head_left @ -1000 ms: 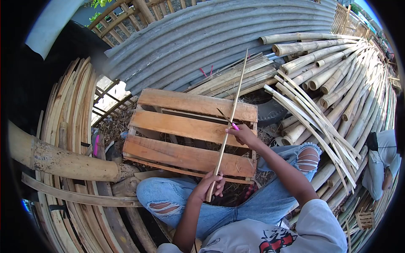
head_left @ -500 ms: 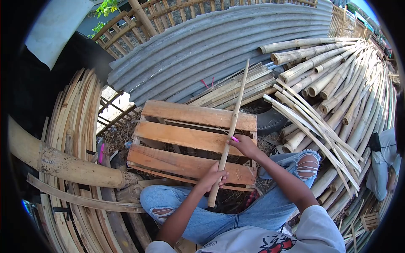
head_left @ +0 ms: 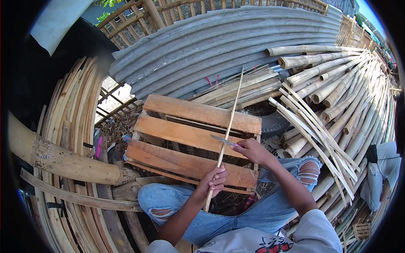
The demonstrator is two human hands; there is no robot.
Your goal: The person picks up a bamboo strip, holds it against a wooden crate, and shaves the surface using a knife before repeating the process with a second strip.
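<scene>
A long, thin bamboo strip (head_left: pixel 231 116) stands slanted across a slatted wooden crate (head_left: pixel 181 133). Near its lower end my left hand (head_left: pixel 214 182) is wrapped round it, fingers closed. My right hand (head_left: pixel 252 151) is closed on the pink handle of a knife (head_left: pixel 222 140). The knife's blade points left and crosses the strip above my left hand. The crate's orange-brown slats lie in front of my bent knees.
Bamboo poles (head_left: pixel 333 101) fill the right side, with split strips (head_left: pixel 318 135) on them. Corrugated sheeting (head_left: pixel 219 46) stands behind. A thick bamboo pole (head_left: pixel 76 162) and stacked slats (head_left: pixel 69 109) are at left. Another person (head_left: pixel 382 168) is at far right.
The strip has turned, showing its narrow edge. My right hand has moved slightly right and down, and the knife blade now shows across the strip. The view has shifted a little.
</scene>
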